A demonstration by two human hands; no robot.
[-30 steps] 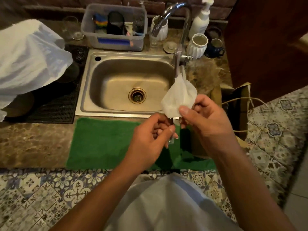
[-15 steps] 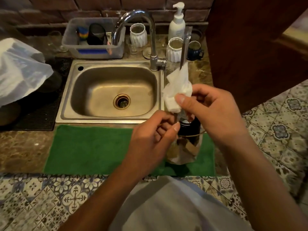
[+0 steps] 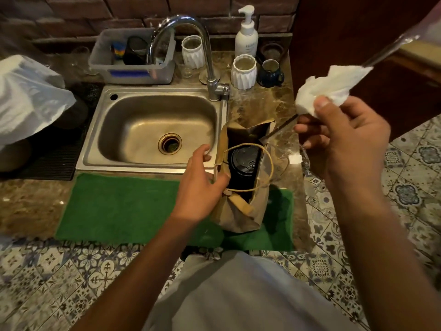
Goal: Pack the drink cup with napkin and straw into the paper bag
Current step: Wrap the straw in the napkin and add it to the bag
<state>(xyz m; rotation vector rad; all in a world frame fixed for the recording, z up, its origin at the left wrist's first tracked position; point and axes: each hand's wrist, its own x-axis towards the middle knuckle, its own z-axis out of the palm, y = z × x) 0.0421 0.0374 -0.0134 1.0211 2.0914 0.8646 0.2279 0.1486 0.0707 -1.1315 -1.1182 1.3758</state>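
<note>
A brown paper bag point(image 3: 238, 211) stands open on a green mat point(image 3: 124, 211) on the counter point(image 3: 28, 206), beside a steel sink point(image 3: 152, 130). A drink cup with a black lid point(image 3: 243, 161) already sits inside. The left hand point(image 3: 200, 187) grips the bag's near rim, holding the mouth open. The right hand point(image 3: 338, 139), raised to the right, pinches a crumpled white napkin point(image 3: 334, 87) wrapped around a clear-wrapped straw point(image 3: 391, 50). These likely go in next, lowered beside the cup.

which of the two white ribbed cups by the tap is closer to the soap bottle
The white ribbed cup right of the tap, directly in front of the soap bottle; the other ribbed cup stands behind the tap's arch.
</note>
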